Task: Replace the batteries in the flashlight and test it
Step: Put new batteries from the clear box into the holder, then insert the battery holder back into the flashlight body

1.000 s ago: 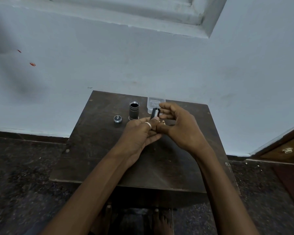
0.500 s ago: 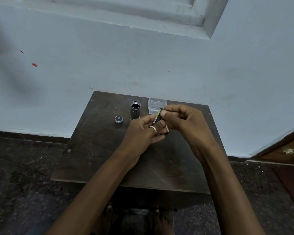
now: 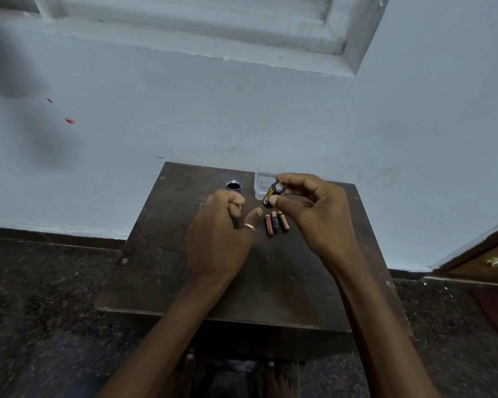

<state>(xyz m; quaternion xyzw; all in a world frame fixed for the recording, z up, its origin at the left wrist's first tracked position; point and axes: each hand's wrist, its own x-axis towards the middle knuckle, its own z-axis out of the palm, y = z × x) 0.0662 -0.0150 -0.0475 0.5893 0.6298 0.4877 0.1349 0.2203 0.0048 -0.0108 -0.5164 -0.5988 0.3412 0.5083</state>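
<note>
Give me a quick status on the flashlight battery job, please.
Right hand pinching the battery holder. Left hand loosely curled, empty. Three batteries lying on the table; flashlight body open, upright. Nothing blocking.

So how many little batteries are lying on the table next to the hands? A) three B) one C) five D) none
A: three small batteries lie side by side on the dark table, just below the right hand, which holds a black battery holder above them.
</note>
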